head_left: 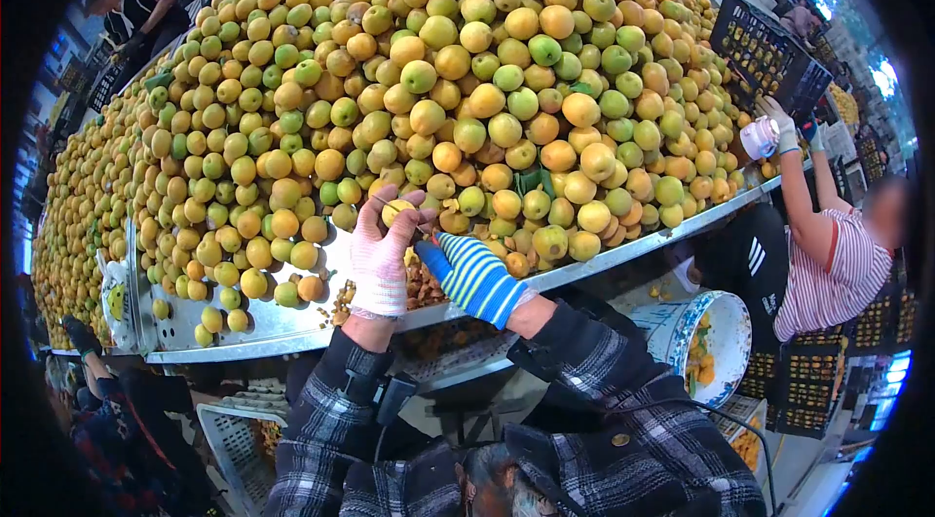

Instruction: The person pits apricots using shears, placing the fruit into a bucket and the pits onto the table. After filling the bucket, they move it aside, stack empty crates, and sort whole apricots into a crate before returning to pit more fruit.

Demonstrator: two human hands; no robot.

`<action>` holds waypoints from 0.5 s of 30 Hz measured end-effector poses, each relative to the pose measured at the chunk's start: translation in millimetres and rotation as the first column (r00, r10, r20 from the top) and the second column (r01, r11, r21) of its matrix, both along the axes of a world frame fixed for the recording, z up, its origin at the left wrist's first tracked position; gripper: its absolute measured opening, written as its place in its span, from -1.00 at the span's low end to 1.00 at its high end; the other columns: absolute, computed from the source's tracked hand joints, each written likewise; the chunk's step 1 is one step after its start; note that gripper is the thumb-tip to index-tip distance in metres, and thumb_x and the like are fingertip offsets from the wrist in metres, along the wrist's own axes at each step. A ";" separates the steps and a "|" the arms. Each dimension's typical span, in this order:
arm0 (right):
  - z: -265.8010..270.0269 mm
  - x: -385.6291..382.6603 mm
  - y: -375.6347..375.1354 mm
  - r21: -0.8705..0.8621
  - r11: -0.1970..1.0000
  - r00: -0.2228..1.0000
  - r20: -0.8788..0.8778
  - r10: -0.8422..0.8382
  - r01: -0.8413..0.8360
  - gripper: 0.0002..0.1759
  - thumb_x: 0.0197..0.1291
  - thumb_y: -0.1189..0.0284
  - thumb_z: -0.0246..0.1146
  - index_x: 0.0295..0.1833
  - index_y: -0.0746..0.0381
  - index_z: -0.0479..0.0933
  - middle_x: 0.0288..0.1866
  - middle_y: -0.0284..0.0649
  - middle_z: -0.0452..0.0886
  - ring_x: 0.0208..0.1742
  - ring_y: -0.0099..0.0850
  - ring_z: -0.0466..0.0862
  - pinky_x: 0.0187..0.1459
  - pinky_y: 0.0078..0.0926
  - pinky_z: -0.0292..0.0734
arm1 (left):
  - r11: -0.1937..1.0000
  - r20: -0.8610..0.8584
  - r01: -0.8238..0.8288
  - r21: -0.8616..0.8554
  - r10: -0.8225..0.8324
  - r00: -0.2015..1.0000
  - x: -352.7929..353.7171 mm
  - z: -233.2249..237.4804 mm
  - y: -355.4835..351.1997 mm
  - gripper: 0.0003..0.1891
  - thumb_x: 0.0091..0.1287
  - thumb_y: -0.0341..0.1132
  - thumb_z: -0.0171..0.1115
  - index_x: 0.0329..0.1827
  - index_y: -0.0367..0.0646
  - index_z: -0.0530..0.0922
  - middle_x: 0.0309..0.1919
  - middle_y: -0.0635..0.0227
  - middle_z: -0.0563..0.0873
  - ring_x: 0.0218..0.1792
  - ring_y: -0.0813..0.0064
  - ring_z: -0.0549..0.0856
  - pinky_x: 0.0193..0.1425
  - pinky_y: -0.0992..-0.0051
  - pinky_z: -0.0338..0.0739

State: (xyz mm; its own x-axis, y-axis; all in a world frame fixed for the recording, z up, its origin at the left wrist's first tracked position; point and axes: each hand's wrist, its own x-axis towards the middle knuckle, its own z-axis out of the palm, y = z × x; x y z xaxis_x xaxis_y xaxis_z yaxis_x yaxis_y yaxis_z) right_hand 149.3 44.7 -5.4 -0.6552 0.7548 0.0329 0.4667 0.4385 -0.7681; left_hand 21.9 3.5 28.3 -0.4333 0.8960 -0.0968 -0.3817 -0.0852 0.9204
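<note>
My left hand (382,259), in a pink and white glove, is closed around a small round yellow fruit (397,211) that looks like a persimmon. Close beside it, my right hand (477,274) wears a blue glove with pale yellow stripes. Its fingers are pinched together near the fruit, by a thin dark tool whose kind I cannot make out. Behind both hands rises a large heap of yellow, orange and green fruit (467,79). Brown scraps (424,288) lie beneath my hands on the metal table (263,327).
Below the table edge stand a white bucket (726,322) with orange pieces inside and a pale plastic crate (224,444). A person in a striped shirt (838,259) works at the right, near black crates (765,55). Other people are at the left and far side. A white bag (117,303) sits at left.
</note>
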 end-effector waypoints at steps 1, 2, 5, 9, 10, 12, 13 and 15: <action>-7.1 -1.5 -0.3 0.005 1.000 0.996 -0.092 0.017 -0.017 -0.56 0.38 0.15 0.07 -0.20 0.36 0.54 -0.46 0.14 0.60 -0.34 0.08 0.64 -0.32 -0.02 0.51 | 1.000 -0.002 0.001 0.000 -0.001 1.000 -0.7 -1.0 0.2 -0.47 0.36 -0.35 0.21 0.29 -0.40 0.23 0.06 -0.01 0.62 -0.04 0.30 0.71 0.09 0.44 0.59; -13.9 -1.9 -0.9 0.011 0.999 0.983 -0.183 0.033 -0.032 -0.57 0.38 0.15 0.07 -0.20 0.35 0.55 -0.48 0.12 0.59 -0.35 0.06 0.64 -0.35 -0.05 0.51 | 1.000 -0.015 0.017 0.011 -0.017 1.000 -1.8 -2.6 0.2 -0.48 0.37 -0.35 0.20 0.29 -0.39 0.23 0.06 -0.01 0.62 -0.05 0.30 0.71 0.08 0.43 0.59; -5.7 -2.0 -4.0 -0.286 0.955 0.965 -0.261 0.002 -0.080 -0.60 0.38 0.17 0.08 -0.22 0.33 0.57 -0.51 0.04 0.58 -0.39 0.01 0.65 -0.40 -0.11 0.50 | 0.999 -0.033 0.041 0.025 -0.040 0.999 -1.1 -2.0 1.2 -0.52 0.37 -0.39 0.15 0.28 -0.38 0.24 0.08 -0.03 0.61 -0.05 0.28 0.70 0.07 0.40 0.60; 38.1 1.9 -3.4 -0.914 0.404 0.974 -0.110 -0.196 -0.022 -0.73 0.43 0.35 -0.04 -0.18 0.27 0.50 -0.54 -0.23 0.49 -0.54 -0.38 0.52 -0.47 -0.43 0.45 | 0.996 0.054 0.080 0.041 -0.083 0.995 3.8 -0.1 -0.3 -0.57 0.35 -0.43 0.02 0.26 -0.37 0.25 0.09 -0.09 0.58 -0.02 0.20 0.68 0.05 0.36 0.62; 28.7 3.3 -7.1 -0.687 0.722 0.985 -0.165 -0.051 -0.078 -0.73 0.43 0.33 -0.04 -0.16 0.25 0.51 -0.52 -0.19 0.51 -0.52 -0.32 0.55 -0.46 -0.38 0.47 | 0.996 0.054 0.083 0.041 -0.085 0.995 4.3 -0.6 -0.5 -0.57 0.35 -0.43 0.02 0.26 -0.37 0.25 0.09 -0.09 0.58 -0.02 0.20 0.68 0.05 0.36 0.62; 13.8 5.7 -4.8 -0.356 0.922 0.982 -0.158 0.100 -0.151 -0.73 0.43 0.32 -0.03 -0.14 0.23 0.52 -0.50 -0.15 0.54 -0.51 -0.26 0.57 -0.44 -0.33 0.48 | 0.988 0.176 0.106 0.108 -0.124 0.977 2.9 -3.2 -0.6 -0.55 0.28 -0.41 0.00 0.24 -0.35 0.25 0.07 -0.10 0.57 -0.02 0.14 0.67 0.05 0.35 0.62; 8.3 6.9 -0.7 -0.198 0.969 0.983 -0.140 0.118 -0.145 -0.63 0.39 0.19 0.02 -0.18 0.29 0.54 -0.45 0.00 0.57 -0.41 -0.08 0.60 -0.36 -0.17 0.49 | 0.997 0.193 0.073 0.040 -0.079 0.978 1.7 -4.1 0.5 -0.53 0.20 -0.39 0.05 0.18 -0.37 0.33 0.05 -0.09 0.59 0.00 0.05 0.66 0.05 0.26 0.64; 6.4 12.3 6.6 -0.078 0.987 0.989 0.012 0.145 -0.143 -0.47 0.35 0.04 0.08 -0.22 0.36 0.56 -0.35 0.21 0.60 -0.26 0.14 0.61 -0.19 0.03 0.48 | 0.998 0.284 0.025 0.064 -0.042 0.958 -11.6 -25.7 6.0 -0.59 0.20 -0.39 0.03 0.12 -0.37 0.37 0.00 -0.04 0.60 -0.03 0.05 0.67 0.01 0.28 0.65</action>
State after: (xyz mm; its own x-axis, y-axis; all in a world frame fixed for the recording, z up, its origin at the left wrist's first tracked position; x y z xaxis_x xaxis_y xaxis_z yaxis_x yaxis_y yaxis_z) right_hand 161.6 51.3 1.0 -0.7571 0.6525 -0.0340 0.4170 0.4424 -0.7940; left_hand 10.3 9.5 2.5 -0.3654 0.9173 -0.1581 -0.6309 -0.1192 0.7666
